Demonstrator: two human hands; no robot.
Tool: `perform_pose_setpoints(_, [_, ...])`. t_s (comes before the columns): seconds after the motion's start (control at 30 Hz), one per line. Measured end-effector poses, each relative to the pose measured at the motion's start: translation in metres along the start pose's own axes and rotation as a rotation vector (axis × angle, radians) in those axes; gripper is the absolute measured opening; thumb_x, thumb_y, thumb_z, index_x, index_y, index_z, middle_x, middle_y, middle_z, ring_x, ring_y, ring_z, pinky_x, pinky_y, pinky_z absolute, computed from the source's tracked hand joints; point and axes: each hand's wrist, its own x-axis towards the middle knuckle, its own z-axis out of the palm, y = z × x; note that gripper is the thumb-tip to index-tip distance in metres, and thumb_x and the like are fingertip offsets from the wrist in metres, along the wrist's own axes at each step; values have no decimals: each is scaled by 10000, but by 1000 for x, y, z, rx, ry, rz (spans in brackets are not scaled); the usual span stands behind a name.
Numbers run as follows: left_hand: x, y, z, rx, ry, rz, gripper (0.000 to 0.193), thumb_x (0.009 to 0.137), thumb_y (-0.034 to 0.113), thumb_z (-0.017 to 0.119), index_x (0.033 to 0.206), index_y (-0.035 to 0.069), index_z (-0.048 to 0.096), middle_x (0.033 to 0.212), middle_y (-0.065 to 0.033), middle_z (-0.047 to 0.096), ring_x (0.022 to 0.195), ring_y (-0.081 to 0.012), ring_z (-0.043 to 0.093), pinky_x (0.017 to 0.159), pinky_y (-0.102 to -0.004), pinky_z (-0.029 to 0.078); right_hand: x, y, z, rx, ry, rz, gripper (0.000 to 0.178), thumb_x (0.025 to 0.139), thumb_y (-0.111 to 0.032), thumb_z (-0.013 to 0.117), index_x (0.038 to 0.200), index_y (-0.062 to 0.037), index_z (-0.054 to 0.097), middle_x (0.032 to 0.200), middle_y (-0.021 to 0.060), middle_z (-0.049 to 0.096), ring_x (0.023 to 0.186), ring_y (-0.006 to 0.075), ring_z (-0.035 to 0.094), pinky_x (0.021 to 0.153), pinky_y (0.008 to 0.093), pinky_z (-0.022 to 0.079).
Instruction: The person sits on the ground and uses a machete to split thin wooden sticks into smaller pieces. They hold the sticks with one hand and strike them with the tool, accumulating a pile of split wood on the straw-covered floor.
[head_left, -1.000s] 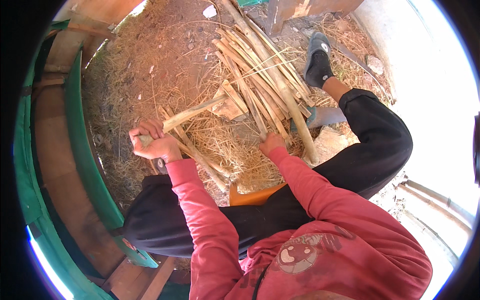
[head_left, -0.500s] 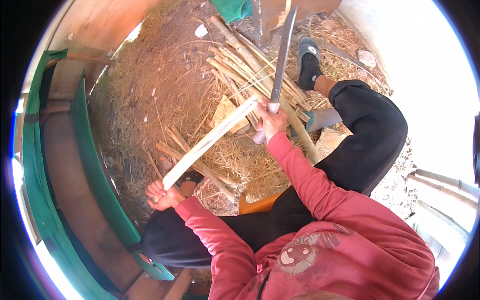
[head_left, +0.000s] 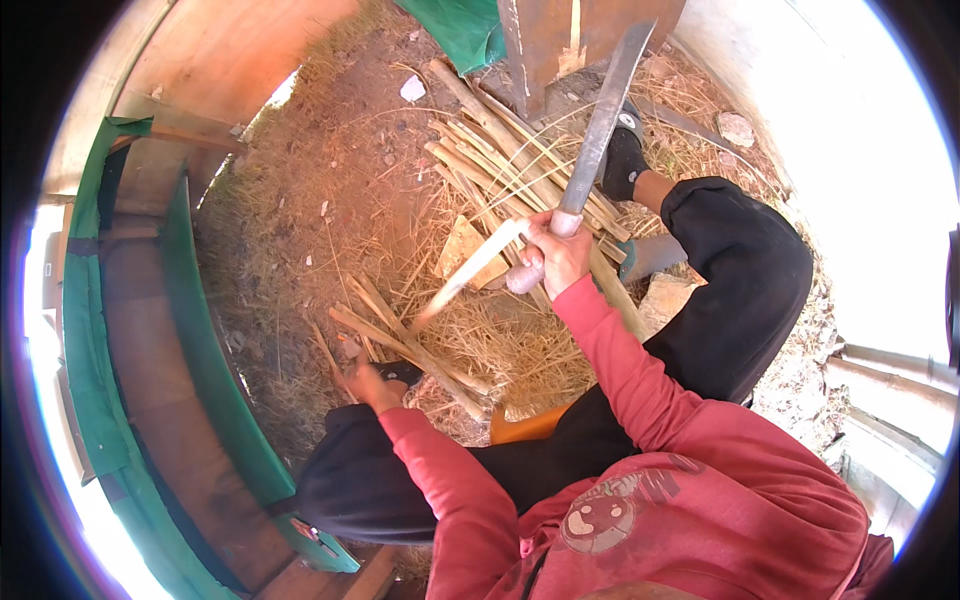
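Machete (head_left: 606,125) points to one o'clock, presumably for safety; my right hand (head_left: 564,254) wraps its handle (head_left: 524,279), fingers pinching a stick (head_left: 466,277). At eight o'clock, my left hand's (head_left: 374,386) grip I cannot tell.

Machete blade (head_left: 608,118) is dull metal, smooth-lkg. Split stick (head_left: 467,278) is bare wood, matt. Sweatshirt (head_left: 690,510) & trousers (head_left: 745,270): matt cloth.

Grey machete blade (head_left: 607,120), seemingly pinkish handle (head_left: 524,279); pale yellow stick (head_left: 466,273).

Stick pile (head_left: 538,182) on ground (head_left: 335,235); smaller stick group (head_left: 400,345) nearer, to its left; slab (head_left: 470,252) between; right shoe (head_left: 627,122) right of pile.
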Motion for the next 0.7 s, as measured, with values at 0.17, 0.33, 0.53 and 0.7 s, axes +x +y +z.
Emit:
perform_pose_setpoints(0.17, [-80, 54, 112, 154, -1023, 426, 545, 860, 212, 694, 1346, 70, 493, 1315, -149, 539, 1231, -265, 505, 1068, -405, 363, -13, 7, 9, -64, -76, 42, 93, 820, 60, 680, 840, 56, 589, 766, 160, 656, 465, 109, 501, 431, 253, 405])
perform_pose_setpoints(0.33, [-92, 61, 153, 200, -1267, 491, 288, 909, 70, 616, 1188, 5, 592, 843, -42, 676, 747, -97, 611, 698, -272, 522, -16, 1, 16, -121, -140, 15, 131, 809, -1, 736, 833, 45, 615, 660, 88, 621, 478, 103, 539, 421, 243, 412])
perform_pose_setpoints(0.53, [-58, 112, 129, 12, -585, 809, 172, 975, 241, 551, 885, 99, 589, 659, 19, 527, 580, -72, 479, 535, -239, 416, -7, 7, -2, -489, 32, -93, 246, 855, -166, 739, 750, 3, 593, 590, 71, 610, 409, 90, 487, 371, 247, 374])
perform_pose_setpoints(0.7, [-45, 164, 126, -600, -183, 723, 420, 1002, 417, 470, 705, 135, 379, 574, 28, 381, 494, -79, 349, 449, -247, 325, -7, 44, -28, -754, -7, -43, 318, 853, -232, 742, 666, -40, 571, 536, 48, 579, 375, 83, 453, 353, 269, 351])
